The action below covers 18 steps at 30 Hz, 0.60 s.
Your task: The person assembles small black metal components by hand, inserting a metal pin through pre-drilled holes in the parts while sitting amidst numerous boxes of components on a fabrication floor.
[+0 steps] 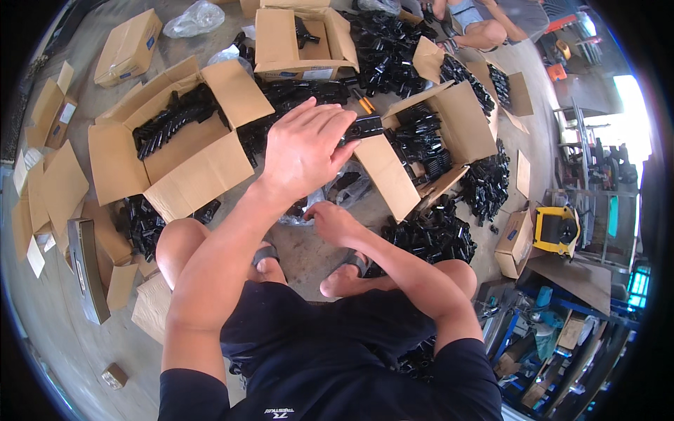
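My left hand [303,146] is raised in front of me, its fingers closed round a black, glossy, block-shaped part [366,127]. Two thin orange strips [364,102] show just beyond that part; whether they belong to it I cannot tell. Lower and closer to my body, my right hand [333,223] has its fingers curled at the edge of a clear plastic bag [349,188] with dark pieces in it. What the right fingers pinch, if anything, is hidden. The bag lies on the floor between my feet and the boxes.
An open carton [189,184] with rows of black parts stands at left, another [472,130] at right. A third box [275,38] stands at the back. Heaps of black parts [439,235] cover the floor around me. Another person [477,31] sits at the far right.
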Each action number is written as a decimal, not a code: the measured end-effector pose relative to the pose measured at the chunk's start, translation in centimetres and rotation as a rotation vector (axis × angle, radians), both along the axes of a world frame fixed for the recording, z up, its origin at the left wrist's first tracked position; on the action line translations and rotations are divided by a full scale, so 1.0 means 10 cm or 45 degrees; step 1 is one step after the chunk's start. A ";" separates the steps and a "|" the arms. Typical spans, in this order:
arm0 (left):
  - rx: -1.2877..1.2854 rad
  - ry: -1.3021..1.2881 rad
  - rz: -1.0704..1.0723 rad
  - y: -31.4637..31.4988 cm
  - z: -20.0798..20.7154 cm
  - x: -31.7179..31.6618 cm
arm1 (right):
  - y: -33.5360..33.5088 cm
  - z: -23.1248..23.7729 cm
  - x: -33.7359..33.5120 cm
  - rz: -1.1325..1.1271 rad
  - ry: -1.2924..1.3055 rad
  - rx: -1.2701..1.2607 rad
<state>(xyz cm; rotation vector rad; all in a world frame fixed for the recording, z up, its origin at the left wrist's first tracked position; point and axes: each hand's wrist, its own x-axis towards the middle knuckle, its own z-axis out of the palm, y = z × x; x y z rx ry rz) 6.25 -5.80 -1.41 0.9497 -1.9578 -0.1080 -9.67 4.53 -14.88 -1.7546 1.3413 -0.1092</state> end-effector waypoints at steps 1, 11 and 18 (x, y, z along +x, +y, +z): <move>0.002 -0.004 0.007 0.00 0.00 0.01 | -0.02 0.33 -0.01 -0.085 -0.079 0.103; 0.121 -0.150 -0.059 0.12 -0.05 -0.22 | -0.41 1.61 -0.62 -0.682 -1.073 -0.438; 0.145 -0.196 -0.124 0.22 -0.08 -0.40 | -0.43 1.61 -0.67 -0.496 -0.427 -1.157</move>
